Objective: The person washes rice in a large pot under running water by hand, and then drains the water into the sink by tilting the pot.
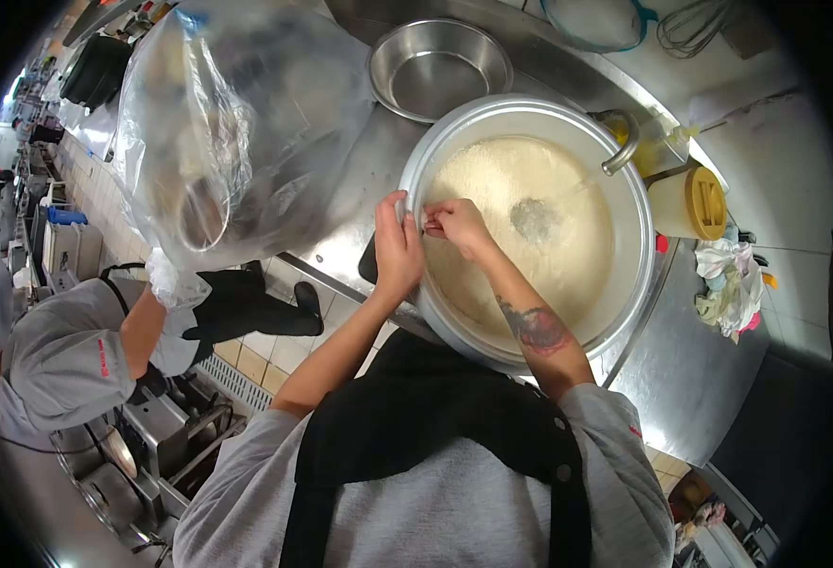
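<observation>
A large metal pot (633,312) stands in front of me, holding pale grains, likely rice, under cloudy water (492,189). From a curved faucet (622,151) at the pot's right side, a stream of water falls in and stirs up a bubbly patch. My left hand (397,251) grips the pot's left rim, fingers over the edge. Just inside that rim, my right hand (458,227) is closed, its fingertips curled together near the inner wall. Whether anything is between those fingertips is hidden.
Behind the pot sits a shallow metal bowl (440,68). A big clear plastic bag (236,123) fills the upper left, near a co-worker's gloved hand (176,279). To the right are a yellow-lidded container (706,204) and crumpled cloths (729,284). A whisk (696,26) lies at the top.
</observation>
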`<state>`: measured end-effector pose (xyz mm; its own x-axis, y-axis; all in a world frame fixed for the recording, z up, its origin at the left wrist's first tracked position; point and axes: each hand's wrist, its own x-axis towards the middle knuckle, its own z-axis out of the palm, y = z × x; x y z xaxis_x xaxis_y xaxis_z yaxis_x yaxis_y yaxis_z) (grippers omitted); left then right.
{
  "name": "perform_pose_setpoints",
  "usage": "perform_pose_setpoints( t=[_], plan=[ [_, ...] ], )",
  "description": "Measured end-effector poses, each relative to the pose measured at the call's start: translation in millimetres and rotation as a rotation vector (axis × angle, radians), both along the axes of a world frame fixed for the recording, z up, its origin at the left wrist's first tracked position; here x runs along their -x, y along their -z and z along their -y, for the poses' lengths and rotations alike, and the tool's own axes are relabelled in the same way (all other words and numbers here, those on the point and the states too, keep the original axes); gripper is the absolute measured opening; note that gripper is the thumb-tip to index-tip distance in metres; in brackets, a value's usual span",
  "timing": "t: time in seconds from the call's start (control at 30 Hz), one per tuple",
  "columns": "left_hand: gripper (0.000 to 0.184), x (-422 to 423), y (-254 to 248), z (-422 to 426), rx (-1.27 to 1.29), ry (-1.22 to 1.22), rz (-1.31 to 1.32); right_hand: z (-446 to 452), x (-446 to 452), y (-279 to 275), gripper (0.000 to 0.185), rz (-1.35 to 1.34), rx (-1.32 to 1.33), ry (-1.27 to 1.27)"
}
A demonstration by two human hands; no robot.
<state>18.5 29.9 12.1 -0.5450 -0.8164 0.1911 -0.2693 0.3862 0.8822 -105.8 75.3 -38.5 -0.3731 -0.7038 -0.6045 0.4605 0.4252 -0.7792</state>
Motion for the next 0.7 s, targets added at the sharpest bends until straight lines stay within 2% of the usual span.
perform_pose_setpoints(
  t=[0.2,0.3,0.5,0.6,0.7],
  plan=[
    [0.029,0,1,-2,-0.101,-0.012,0.002,-21,-24,7,0.026,-0.09,0.042,0.045],
    [0.029,0,5,-1,-0.068,-0.022,0.036,-30,-34,22,0.027,-0.253,0.078,0.059],
    [0.028,1,7,-3,-0.026,-0.028,-0.005,-45,-43,35,0.025,-0.019,0.236,0.186],
    [0.028,1,11,-2,-0.079,-0.029,-0.016,-52,-18,1,0.024,-0.288,0.132,-0.078],
    [0.028,2,10,-3,-0.108,-0.034,-0.017,-64,9,-32,0.018,-1.098,0.238,-0.214]
  ],
)
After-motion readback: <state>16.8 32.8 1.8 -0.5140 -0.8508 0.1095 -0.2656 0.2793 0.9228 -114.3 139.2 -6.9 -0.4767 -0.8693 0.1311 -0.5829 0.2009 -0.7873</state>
